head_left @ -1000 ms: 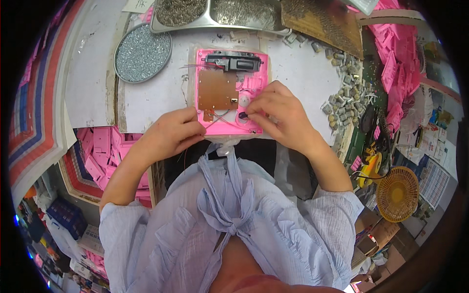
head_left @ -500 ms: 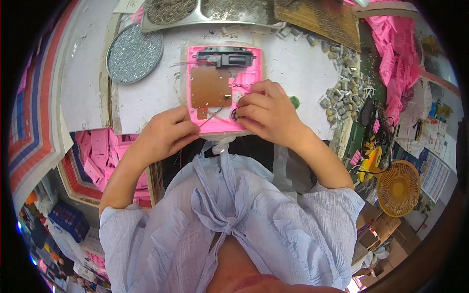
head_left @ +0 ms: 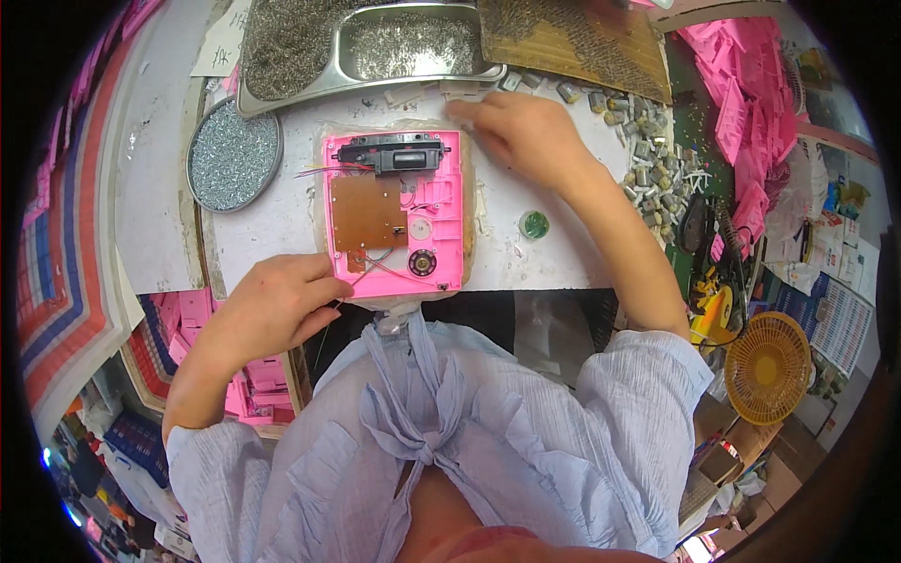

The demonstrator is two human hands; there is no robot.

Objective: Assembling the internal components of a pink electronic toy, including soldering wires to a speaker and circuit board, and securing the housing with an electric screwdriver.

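Note:
A pink plastic housing (head_left: 452, 178) lies open side up on the white table. Inside are a black mechanism (head_left: 405, 158) at the far end, a brown circuit board (head_left: 366, 214), a round white part (head_left: 419, 228) and a round black part (head_left: 422, 262). My left hand (head_left: 282, 302) is closed at the housing's near left corner, around thin wires (head_left: 368, 269) that run out of it and hang below the fingers. Beyond the far right corner, my right hand (head_left: 526, 136) has its index finger stretched toward small white plastic pieces (head_left: 465, 90); nothing shows in its fingers.
Metal trays (head_left: 413, 47) of small metal parts stand at the back, beside a brown board (head_left: 572, 47) covered in more. A round dish of screws (head_left: 235, 155) is at left, a small green-filled container (head_left: 534, 224) at right. Several small motors (head_left: 648, 169) lie heaped at the right edge.
My right hand has left the round black part and moved away toward the white pieces at the back. My left hand stays at the housing's corner. The view has shifted.

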